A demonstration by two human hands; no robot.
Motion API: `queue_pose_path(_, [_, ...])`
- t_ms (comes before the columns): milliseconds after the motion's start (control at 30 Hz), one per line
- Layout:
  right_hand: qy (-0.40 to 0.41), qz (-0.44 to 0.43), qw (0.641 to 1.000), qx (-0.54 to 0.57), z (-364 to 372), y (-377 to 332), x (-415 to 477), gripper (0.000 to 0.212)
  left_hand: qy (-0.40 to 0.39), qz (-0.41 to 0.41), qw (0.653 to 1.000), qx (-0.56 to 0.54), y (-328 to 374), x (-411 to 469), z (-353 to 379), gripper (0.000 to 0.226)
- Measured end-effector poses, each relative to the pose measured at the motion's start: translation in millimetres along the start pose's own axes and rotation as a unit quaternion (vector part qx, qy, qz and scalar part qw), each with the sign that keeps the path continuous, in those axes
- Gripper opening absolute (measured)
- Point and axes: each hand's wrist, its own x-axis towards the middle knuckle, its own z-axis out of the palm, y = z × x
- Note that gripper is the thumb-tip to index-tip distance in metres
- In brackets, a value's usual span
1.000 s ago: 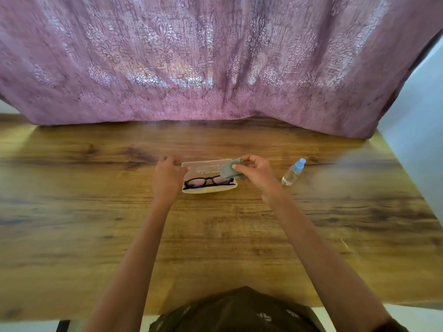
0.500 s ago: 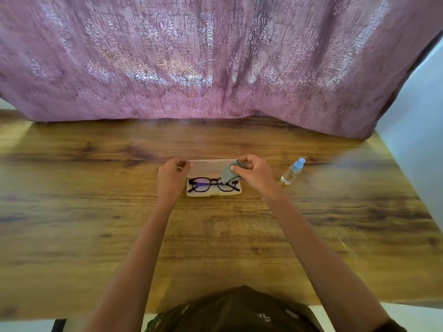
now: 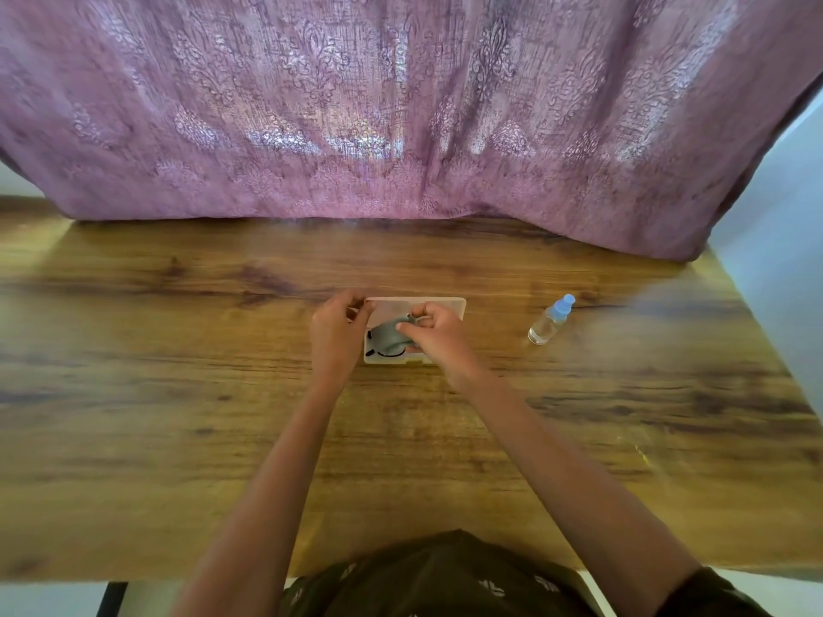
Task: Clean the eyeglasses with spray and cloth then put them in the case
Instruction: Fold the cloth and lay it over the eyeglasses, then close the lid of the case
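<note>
Curtain: purple patterned drape (image 3: 401,104) hangs at 12 o'clock, behind everything.
Table: wooden top (image 3: 178,416) fills the middle of the view; the work sits near its centre.
Case: pale open case (image 3: 416,305) lies flat at the table's centre, lid folded back toward 12 o'clock, tray toward 6 o'clock.
Bottle: clear spray bottle (image 3: 551,320) with a blue cap stands well apart at 3 o'clock of the case, untouched.
Left hand: left hand (image 3: 336,336) is at 9 o'clock of the case, fingers curled, thumb and fingertips pinching the lid's left edge, as it did half a second ago.
Right hand: right hand (image 3: 434,334) pinches the cloth over the tray; half a second ago it held the cloth bunched up at the tray's right end, now it has shifted toward 9 o'clock and lower.
Cloth: grey cloth (image 3: 389,338) now lies spread in the tray, atop the glasses.
Eyeglasses: black eyeglasses (image 3: 372,347) sit in the tray; the whole frame showed before, now only a dark sliver peeks out at the cloth's left and lower edge.
Meaning: cleaning looks finished and the glasses are stowed; the cloth is being tucked in, so closing the lid is probably what remains.
</note>
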Motion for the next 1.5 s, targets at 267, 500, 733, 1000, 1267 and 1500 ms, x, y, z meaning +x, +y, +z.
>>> queue_pose_path(267, [0.082, -0.065, 0.984, -0.147, -15.3, 18.4, 2.8, 0.016, -0.006, -0.002, 1.0, -0.001, -0.9, -0.4, 0.6, 0.018])
queue_pose_path(500, [0.123, -0.121, 0.969, -0.177, -21.3, 20.8, 1.0, 0.026, -0.008, 0.0, 1.0, 0.003, -0.7, -0.2, -0.3, 0.019])
queue_pose_path(733, [0.117, -0.159, 0.947, -0.254, -27.2, 17.5, -0.6, 0.014, -0.008, -0.006, 1.0, 0.001, -0.2, 0.0, 1.3, 0.02])
queue_pose_path(1000, [0.187, -0.156, 0.93, -0.275, -54.4, 19.3, 13.2, 0.038, -0.017, -0.01, 1.0, -0.001, -0.9, 1.5, 4.1, 0.017])
queue_pose_path(1267, [0.068, -0.06, 0.996, -0.023, -70.1, 32.0, 30.0, 0.011, -0.124, -0.04, 0.991, -0.04, -5.0, 5.1, 3.9, 0.041])
queue_pose_path(1500, [0.068, -0.062, 0.995, 0.025, -70.4, 33.4, 30.9, 0.011, -0.305, -0.014, 0.95, 0.064, -24.5, -9.5, -11.1, 0.106])
